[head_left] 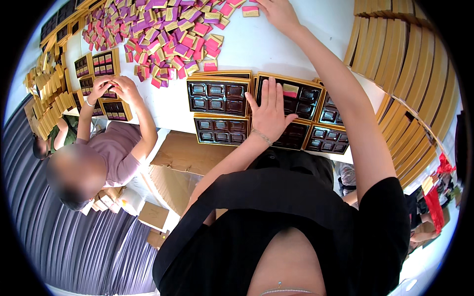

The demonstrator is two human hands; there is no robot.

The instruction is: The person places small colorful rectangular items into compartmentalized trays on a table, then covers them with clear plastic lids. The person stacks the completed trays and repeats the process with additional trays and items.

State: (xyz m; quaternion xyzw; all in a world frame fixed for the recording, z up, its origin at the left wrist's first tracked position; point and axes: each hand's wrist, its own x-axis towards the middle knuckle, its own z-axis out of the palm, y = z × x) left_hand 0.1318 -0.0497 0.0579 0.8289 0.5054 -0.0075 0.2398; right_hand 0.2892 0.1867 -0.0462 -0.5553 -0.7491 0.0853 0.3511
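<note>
My left hand (pixel 270 109) is stretched flat over a gold-edged box with a dark, glossy moulded tray (pixel 307 101). Its fingers are spread and hold nothing. Beside its fingertips, one small pink-and-gold wrapped piece (pixel 290 91) sits in a compartment of that tray. My right hand (pixel 279 16) reaches far across the white table, its fingertips cut off by the frame's upper edge. Near it lies a single pink-and-gold wrapped piece (pixel 250 11). More trays with bare compartments, such as the left tray (pixel 217 97) and the front tray (pixel 222 130), stand close by.
A large heap of pink, purple and gold wrapped pieces (pixel 168 34) covers the far table. Stacked gold boxes (pixel 395 54) line the right side. At left, a co-worker's hands (pixel 112 88) work over similar boxes. A brown carton (pixel 185 153) stands below the table edge.
</note>
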